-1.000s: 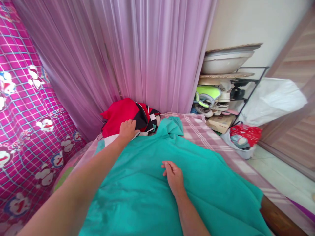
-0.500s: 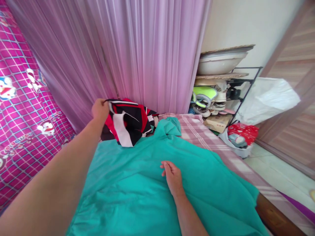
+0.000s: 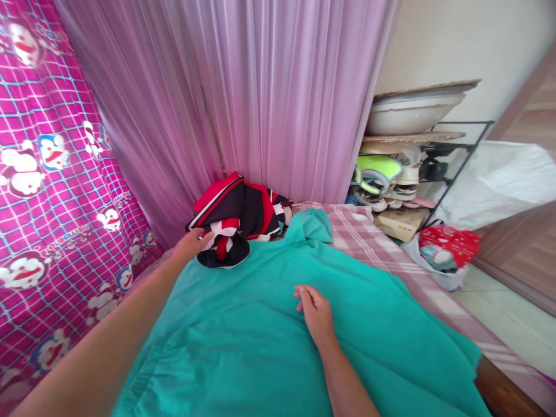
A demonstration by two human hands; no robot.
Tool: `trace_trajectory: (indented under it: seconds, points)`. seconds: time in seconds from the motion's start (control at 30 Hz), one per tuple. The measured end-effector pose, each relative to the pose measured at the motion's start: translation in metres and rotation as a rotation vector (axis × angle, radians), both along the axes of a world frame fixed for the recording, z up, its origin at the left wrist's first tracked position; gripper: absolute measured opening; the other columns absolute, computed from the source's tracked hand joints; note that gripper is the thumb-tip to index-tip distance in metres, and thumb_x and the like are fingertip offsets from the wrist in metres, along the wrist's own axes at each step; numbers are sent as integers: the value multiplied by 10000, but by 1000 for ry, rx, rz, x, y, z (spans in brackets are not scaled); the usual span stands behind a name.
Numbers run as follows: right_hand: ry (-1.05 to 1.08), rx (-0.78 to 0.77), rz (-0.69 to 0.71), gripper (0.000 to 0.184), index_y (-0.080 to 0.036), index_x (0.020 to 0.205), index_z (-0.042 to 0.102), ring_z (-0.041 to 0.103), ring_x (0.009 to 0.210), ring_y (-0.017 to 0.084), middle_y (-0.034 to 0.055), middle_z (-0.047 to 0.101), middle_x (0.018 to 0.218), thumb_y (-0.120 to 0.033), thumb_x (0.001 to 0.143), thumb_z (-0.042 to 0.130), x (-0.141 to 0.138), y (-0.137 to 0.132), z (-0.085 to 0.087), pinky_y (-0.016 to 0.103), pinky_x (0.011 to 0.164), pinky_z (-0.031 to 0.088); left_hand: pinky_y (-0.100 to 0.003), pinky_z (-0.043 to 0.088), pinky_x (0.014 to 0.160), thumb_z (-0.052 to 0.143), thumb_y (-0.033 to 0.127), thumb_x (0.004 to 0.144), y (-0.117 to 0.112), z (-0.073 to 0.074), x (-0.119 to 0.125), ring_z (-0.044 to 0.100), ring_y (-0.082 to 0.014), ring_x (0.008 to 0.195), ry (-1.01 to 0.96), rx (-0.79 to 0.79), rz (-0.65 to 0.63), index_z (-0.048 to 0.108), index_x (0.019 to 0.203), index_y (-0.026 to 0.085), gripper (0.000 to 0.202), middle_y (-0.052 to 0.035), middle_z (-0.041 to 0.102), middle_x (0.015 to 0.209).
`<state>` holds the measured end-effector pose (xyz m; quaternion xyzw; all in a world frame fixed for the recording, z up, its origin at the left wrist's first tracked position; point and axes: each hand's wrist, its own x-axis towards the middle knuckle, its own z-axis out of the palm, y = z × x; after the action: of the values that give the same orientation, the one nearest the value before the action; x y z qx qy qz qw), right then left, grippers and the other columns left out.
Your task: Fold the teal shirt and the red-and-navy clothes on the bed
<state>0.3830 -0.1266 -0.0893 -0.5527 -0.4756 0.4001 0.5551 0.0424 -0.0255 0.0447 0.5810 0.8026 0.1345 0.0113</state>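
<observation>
A teal garment (image 3: 260, 341) lies spread over the bed in front of me. My right hand (image 3: 316, 313) rests flat on its middle, fingers together and stretched out. At the far end of the bed is a heap of red, black and white clothes (image 3: 237, 217). My left hand (image 3: 191, 243) reaches to the heap's left edge and touches the fabric there, fingers curled against it; whether it grips the cloth I cannot tell.
A lilac curtain (image 3: 243, 98) hangs behind the bed. A pink cartoon-print cloth (image 3: 56, 191) covers the left side. To the right stand a rack with shoes (image 3: 391, 185), a basin (image 3: 412, 113), a red bag (image 3: 447, 243) and a white sack (image 3: 499, 179). A checked sheet (image 3: 373, 243) shows beside the teal garment.
My left hand had lifted part of the red and black clothes up and to the left; now it has come back down and the clothes lie turned over on the heap. My right hand stayed put.
</observation>
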Motion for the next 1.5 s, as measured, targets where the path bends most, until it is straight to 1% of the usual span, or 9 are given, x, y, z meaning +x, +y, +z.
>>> trace_trajectory:
  seconds: [0.2, 0.4, 0.57, 0.67, 0.9, 1.1, 1.23, 1.37, 1.5]
  points:
    - [-2, -6, -6, 538, -190, 824, 733, 597, 508, 190, 87, 752, 743, -679, 782, 513, -1, -1, 1, 316, 520, 497, -358, 489, 877, 474, 478, 921, -21, -8, 42, 662, -284, 1088, 251, -27, -168, 611, 1309, 287, 454, -87, 713, 1216]
    - [-7, -25, 15, 536, -178, 844, 731, 606, 524, 192, 87, 746, 736, -664, 768, 517, -1, -2, 3, 319, 543, 501, -389, 458, 965, 423, 411, 968, -36, -21, 47, 629, -275, 1144, 321, -9, -348, 669, 1221, 300, 370, -83, 698, 1232]
    - [-2, -26, 30, 538, -174, 854, 744, 615, 532, 195, 94, 753, 760, -664, 771, 539, 2, -1, 0, 323, 548, 504, -483, 359, 1107, 673, 577, 796, -43, -41, 38, 367, -340, 1427, 353, 5, -389, 455, 1446, 251, 759, -162, 374, 1570]
    - [-15, -27, 58, 511, -182, 863, 752, 626, 546, 198, 87, 756, 753, -648, 775, 561, 4, 1, -2, 314, 545, 503, -499, 347, 1114, 699, 549, 783, -46, -41, 36, 358, -333, 1437, 357, -81, -421, 362, 1502, 258, 845, -152, 366, 1581]
    - [-10, -5, -1, 523, -188, 831, 742, 599, 501, 190, 84, 755, 735, -665, 775, 535, -1, -1, 1, 316, 513, 494, -442, 468, 981, 581, 281, 859, -36, -14, 35, 598, -327, 1218, 397, -153, -297, 444, 1451, 260, 609, -145, 607, 1377]
    - [-32, -17, 10, 570, -188, 829, 736, 603, 507, 186, 91, 753, 745, -702, 774, 496, -2, -2, 4, 314, 529, 503, -372, 495, 908, 515, 258, 850, -15, 10, 37, 679, -267, 1061, 291, -239, -259, 640, 1267, 312, 439, -66, 738, 1163]
    - [-36, -34, 32, 570, -181, 845, 735, 611, 516, 185, 97, 754, 765, -690, 775, 489, -2, -1, 3, 309, 536, 506, -240, 520, 772, 563, 288, 783, -13, 23, 63, 718, -176, 839, 99, -369, -460, 731, 1085, 289, 345, 5, 778, 969]
    - [-26, -18, 19, 566, -178, 840, 736, 606, 499, 182, 96, 754, 755, -686, 785, 494, -3, -2, 3, 302, 515, 494, -246, 531, 637, 685, 226, 642, -10, 26, 101, 686, -167, 608, 11, -458, -554, 769, 837, 267, 216, 22, 751, 710]
    - [-16, -22, 39, 544, -183, 840, 738, 612, 500, 183, 90, 755, 756, -670, 795, 500, -4, -2, 2, 296, 506, 493, -285, 538, 619, 804, 154, 534, 26, 59, 125, 671, -191, 575, 5, -194, -502, 735, 695, 197, 181, -2, 694, 564]
